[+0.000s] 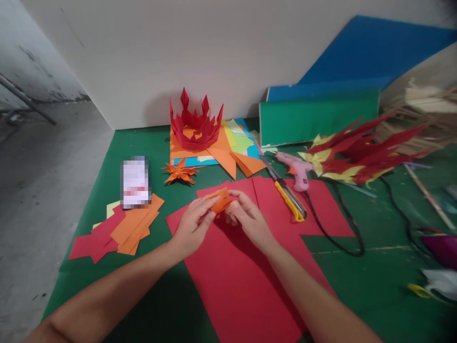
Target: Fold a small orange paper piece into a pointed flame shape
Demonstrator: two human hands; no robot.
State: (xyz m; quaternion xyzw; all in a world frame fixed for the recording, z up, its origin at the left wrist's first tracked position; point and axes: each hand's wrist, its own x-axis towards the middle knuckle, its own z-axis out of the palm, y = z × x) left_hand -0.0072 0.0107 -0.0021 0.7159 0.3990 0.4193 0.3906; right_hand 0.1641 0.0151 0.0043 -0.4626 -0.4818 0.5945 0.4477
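1. Head camera is looking down on a green-covered bench (357, 295), where a stack of red and orange paper pieces (121, 231) is lying at the far left, with a small blurred card (135, 182) resting at its upper edge.
2. Just right of the card, an orange folded paper star (180, 172) is sitting on the bench, and behind it a red paper crown (194, 124) is standing on a pile of coloured sheets (228, 147).
3. At the centre, the left hand (193, 226) is pinching the near-left end of a small folded orange paper (220, 200), its fingers pressed together on the piece.
4. The right hand (246, 216) is gripping the same orange paper from the other side, fingers curled and closed on it; both hands are holding the piece just above a large red sheet (235, 281) that is spreading toward the viewer.
5. Right of the hands, a yellow-handled utility knife (287, 195) is lying across the red sheet's far corner, beside a pink glue gun (298, 170) whose black cord (342, 238) is looping over the bench.
6. Farther right, a red-and-yellow paper flower bundle (357, 155) is lying in front of a green roll (317, 116) and a blue sheet (357, 52) leaning on the wall.
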